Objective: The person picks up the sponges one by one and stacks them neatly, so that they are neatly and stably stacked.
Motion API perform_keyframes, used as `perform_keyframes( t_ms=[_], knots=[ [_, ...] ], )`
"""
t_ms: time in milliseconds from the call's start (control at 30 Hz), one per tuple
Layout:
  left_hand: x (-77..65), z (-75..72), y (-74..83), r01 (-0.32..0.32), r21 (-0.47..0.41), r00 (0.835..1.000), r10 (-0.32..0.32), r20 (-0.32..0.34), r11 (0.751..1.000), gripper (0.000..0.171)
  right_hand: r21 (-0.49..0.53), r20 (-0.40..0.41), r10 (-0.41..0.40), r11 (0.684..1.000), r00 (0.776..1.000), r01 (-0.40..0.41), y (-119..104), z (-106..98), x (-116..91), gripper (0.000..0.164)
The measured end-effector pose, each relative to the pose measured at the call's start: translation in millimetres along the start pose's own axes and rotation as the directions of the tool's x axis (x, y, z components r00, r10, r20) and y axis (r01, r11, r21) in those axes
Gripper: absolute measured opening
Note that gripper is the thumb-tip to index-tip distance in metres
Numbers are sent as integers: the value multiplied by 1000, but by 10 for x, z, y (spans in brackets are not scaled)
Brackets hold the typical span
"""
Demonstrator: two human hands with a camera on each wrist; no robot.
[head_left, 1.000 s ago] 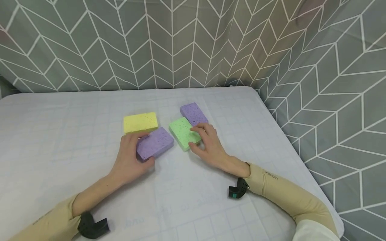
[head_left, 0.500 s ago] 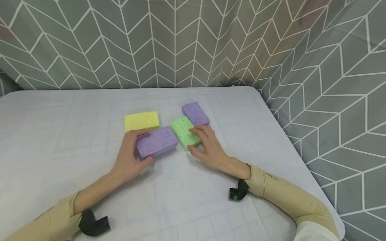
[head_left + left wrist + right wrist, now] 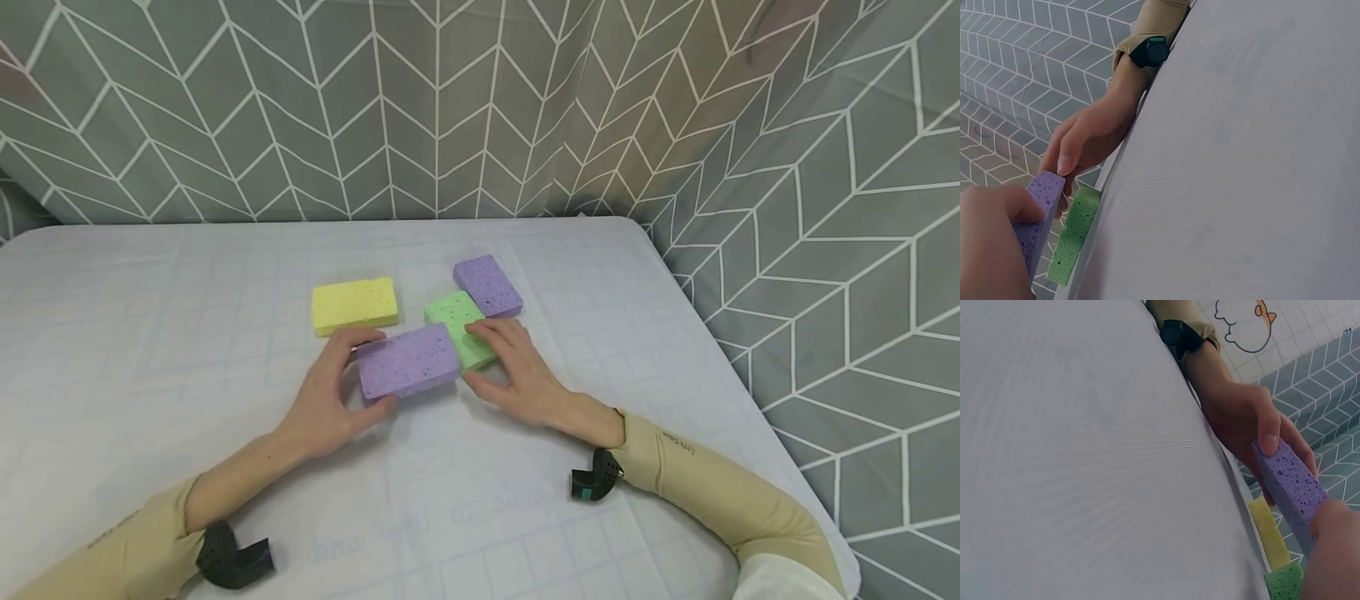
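My left hand [image 3: 322,408] grips a purple sponge [image 3: 408,360] by its left end, thumb on the near edge and fingers on the far edge. That sponge is raised over the table and tilted, its right end overlapping a green sponge [image 3: 459,312] in the head view. My right hand [image 3: 525,371] hovers over the green sponge, thumb and fingers bent and apart. Its fingertips are right at the free end of the purple sponge. In the right wrist view, the right thumb [image 3: 1335,531] overlaps that end of the purple sponge.
A yellow sponge [image 3: 355,305] lies on the white table [image 3: 150,350] beyond the left hand. A second purple sponge [image 3: 487,285] lies against the green one's far side. Patterned grey curtains [image 3: 405,108] hang behind the table and along its right side.
My left hand has carried the purple sponge to the right and slightly nearer, turning it flatter, up to the right fingertips. The right hand has hardly moved.
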State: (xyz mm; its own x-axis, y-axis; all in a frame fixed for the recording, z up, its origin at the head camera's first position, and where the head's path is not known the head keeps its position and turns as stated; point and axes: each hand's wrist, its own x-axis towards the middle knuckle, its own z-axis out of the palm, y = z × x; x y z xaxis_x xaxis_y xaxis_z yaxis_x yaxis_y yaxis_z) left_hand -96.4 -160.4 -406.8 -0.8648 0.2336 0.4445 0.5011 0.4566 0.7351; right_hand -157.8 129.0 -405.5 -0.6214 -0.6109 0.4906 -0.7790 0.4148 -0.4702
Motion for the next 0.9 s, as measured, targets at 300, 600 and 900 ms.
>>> perform_keyframes(
  t_ms=[300, 600, 900],
  knots=[
    [7, 10, 23, -49, -66, 998, 51, 31, 997, 76, 31, 39, -59, 998, 997, 58, -4, -5, -2, 68],
    [6, 11, 10, -46, -53, 997, 49, 56, 998, 75, 46, 47, -103, 994, 994, 101, 16, 4, -3, 70],
    [9, 9, 21, -42, -74, 996, 48, 75, 996, 79, 87, 59, -117, 990, 991, 112, 12, -3, -2, 71]
  ],
)
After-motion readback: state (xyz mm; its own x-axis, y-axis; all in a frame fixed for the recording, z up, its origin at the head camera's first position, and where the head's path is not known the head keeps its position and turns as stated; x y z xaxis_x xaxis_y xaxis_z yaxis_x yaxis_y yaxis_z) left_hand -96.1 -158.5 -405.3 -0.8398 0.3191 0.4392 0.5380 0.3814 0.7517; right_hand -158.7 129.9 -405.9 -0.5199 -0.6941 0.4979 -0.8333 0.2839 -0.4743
